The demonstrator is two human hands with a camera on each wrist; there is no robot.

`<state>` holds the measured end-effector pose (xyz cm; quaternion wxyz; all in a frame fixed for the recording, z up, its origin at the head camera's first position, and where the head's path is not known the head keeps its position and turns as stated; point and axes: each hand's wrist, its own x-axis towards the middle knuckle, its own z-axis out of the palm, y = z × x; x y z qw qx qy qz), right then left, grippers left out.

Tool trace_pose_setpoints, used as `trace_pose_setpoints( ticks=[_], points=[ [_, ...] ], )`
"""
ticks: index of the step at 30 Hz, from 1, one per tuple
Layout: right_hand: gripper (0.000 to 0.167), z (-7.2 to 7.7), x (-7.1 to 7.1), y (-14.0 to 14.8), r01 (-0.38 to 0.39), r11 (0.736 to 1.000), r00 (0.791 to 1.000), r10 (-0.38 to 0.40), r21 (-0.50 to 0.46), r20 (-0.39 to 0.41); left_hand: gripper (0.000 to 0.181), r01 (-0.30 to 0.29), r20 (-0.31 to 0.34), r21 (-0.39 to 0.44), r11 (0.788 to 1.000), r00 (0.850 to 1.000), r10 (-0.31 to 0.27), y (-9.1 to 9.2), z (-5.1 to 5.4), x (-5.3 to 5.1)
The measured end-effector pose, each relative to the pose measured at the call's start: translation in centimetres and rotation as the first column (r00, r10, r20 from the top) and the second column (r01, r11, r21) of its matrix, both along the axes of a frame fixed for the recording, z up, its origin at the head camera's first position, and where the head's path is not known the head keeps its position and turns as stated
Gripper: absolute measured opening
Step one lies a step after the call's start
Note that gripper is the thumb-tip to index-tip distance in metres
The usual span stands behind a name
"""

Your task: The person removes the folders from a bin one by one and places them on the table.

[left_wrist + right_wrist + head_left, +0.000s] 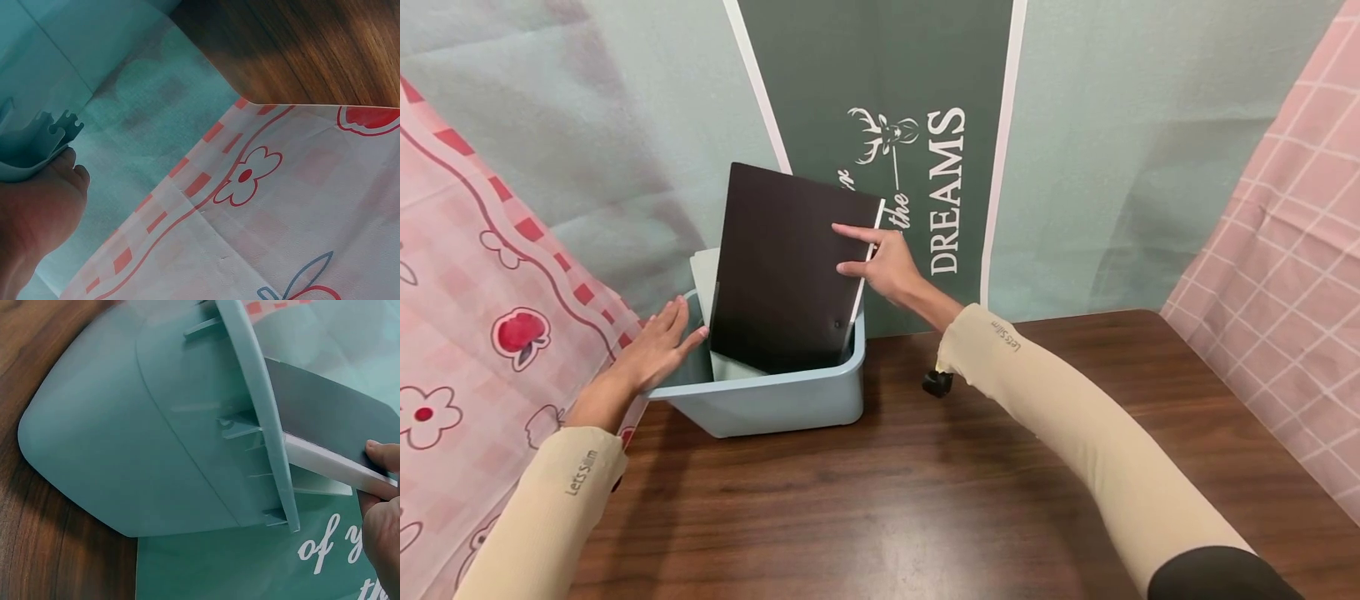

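Right hand (891, 265) pinched the folder (782, 267); left hand (655, 352), fingers extended, rested on the bin (775, 408). Clearing the rim (790, 377) needed care.

White lettering on the dark green curtain panel (887, 67), upper centre of the head view, reads "the" and "DREAMS", turned sideways; lower right in the right wrist view, "of y" and "th" show, cut off. "Let's Slim" marks the left sleeve (542, 517), lower left, and right sleeve (1075, 425), right of centre.

White-edged black folder (782, 267), pale blue bin (782, 408); brown wood-grain table (850, 500), beige sleeves (1075, 417), white-gridded pink cloth (1285, 292)
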<state>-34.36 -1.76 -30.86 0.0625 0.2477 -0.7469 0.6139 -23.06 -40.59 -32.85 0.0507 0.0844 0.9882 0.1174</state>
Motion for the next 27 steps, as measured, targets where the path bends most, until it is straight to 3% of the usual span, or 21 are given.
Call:
trace_pose_setpoints(
  ticks=[17, 21, 27],
  points=[
    [0.062, 2.4, 0.2, 2.0, 0.055, 0.986, 0.998, -0.05, -0.157, 0.036, 0.078, 0.022, -0.003, 0.012, 1.0, 1.0, -0.022, -0.3, -0.1, 0.3],
    [0.062, 2.9, 0.3, 2.6, 0.044, 0.97, 0.996, -0.026, -0.239, 0.082, 0.077, 0.022, 0.002, 0.007, 1.0, 1.0, -0.022, -0.3, 0.1, 0.2],
    [0.063, 3.5, 0.4, 3.6, -0.001, 0.926, 0.991, 0.052, -0.378, 0.126, 0.078, 0.021, 0.004, -0.004, 1.0, 1.0, -0.021, -0.2, 0.0, 0.2]
  ],
)
